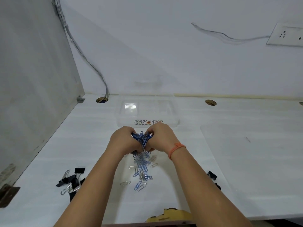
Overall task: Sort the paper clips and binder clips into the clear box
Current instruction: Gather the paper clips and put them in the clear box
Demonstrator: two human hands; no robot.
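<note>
The clear box sits on the bench just beyond both hands, long side facing the person. The left hand and right hand, about equally near, are cupped together, clutching a clump of paper clips; strays lie below.

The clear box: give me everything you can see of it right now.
The clear box is a shallow rectangular container of see-through plastic with rounded corners, lidless as far as I can tell. It sits flat on the white table, near the back wall, just beyond both hands. A patterned label strip runs along its near side. It looks empty; no clips show inside. The right hand overlaps its near edge in view; contact is unclear.
</note>
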